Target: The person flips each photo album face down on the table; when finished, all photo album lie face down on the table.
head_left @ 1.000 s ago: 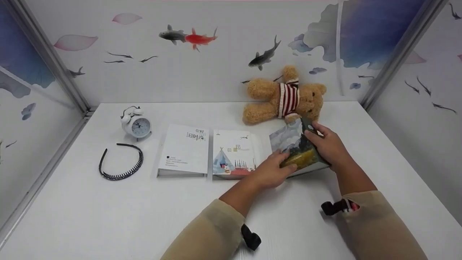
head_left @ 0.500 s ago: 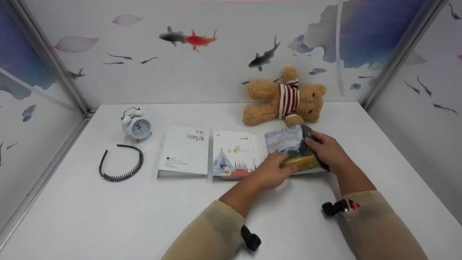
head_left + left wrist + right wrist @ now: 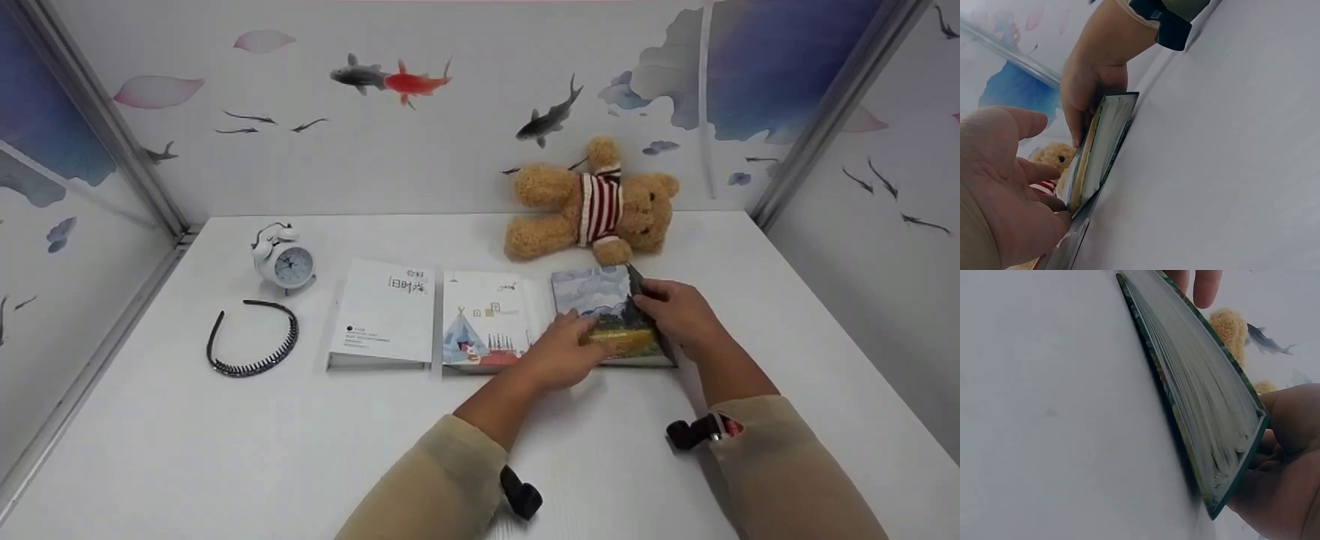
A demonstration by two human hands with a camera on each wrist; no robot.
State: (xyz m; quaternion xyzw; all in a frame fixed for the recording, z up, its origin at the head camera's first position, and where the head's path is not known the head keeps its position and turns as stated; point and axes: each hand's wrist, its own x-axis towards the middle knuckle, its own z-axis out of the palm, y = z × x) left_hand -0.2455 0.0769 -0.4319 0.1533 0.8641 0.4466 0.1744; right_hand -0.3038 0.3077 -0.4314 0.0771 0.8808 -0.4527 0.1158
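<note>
- Landscape-cover book [image 3: 619,313], one.
- Right hand [image 3: 681,315]: clamped on its 3 o'clock side.
- Left hand [image 3: 564,351]: fingers apart, touching it, 8 o'clock.
- Teddy bear [image 3: 596,206]: 12 o'clock.

- White book [image 3: 386,311], tent-picture book [image 3: 486,315] and landscape book [image 3: 621,319]: three books in all.
- Left hand [image 3: 559,354] and right hand [image 3: 684,319]: two.
- Left sleeve [image 3: 424,484] and right sleeve [image 3: 799,465]: two.
- Black fittings [image 3: 523,495] near the cuffs: two, one for each arm.
- Alarm clock [image 3: 292,264]: one.
- Headband [image 3: 255,367]: one.
- Plush bear [image 3: 600,206]: one, wearing one striped top.
- Table [image 3: 315,450]: one.
- Metal posts [image 3: 105,124] at the rear corners: two.
- Large fish [image 3: 550,114] printed on the back wall [image 3: 450,165], around its middle: three, two dark and one red.
- Pink petals [image 3: 159,91] at that wall's left: two.
</note>
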